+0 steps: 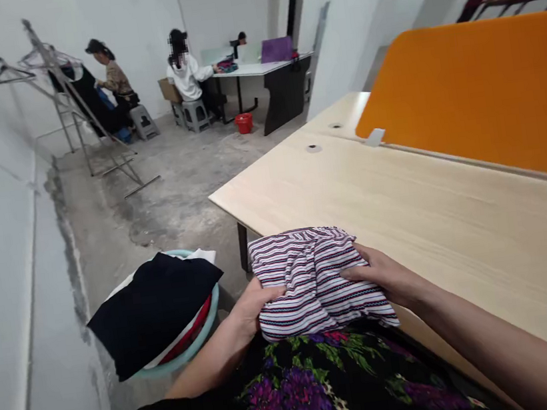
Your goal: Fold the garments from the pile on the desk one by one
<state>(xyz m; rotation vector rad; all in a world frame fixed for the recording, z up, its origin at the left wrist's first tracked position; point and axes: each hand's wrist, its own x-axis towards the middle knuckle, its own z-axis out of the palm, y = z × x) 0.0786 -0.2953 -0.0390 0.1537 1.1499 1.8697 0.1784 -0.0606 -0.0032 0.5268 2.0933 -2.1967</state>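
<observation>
Concrete floor [188,206], pale and stained, between white walls. Counter [435,210], light wood grain, at right; two round cable covers [313,148] set in its top; orange divider [481,97] upright along it, with white bracket [375,137] at its near foot.

Striped cloth [314,287], one: white with dark and red lines, bunched and creased, held up above the person's lap, just beside the counter's near edge; contact with that edge cannot be told. Left hand [254,305]: closed on the cloth's left side, thumb on top. Right hand [381,275]: gripping its right side, thumb likewise on top, fingers partly hidden. Floral garment [302,389], black with purple flowers, worn by the person.

Basin [209,331], light blue, on the floor at left, heaped; dark cloth [158,301] uppermost, overhanging the rim; red cloth [196,328] and white cloth [202,255] showing beneath.

Background: metal rack [62,91] with hangers [14,74]; two people seated on grey stools [144,121]; red bucket [244,123] beside white-topped desk [255,69]; purple panel [276,50] on that desk.
</observation>
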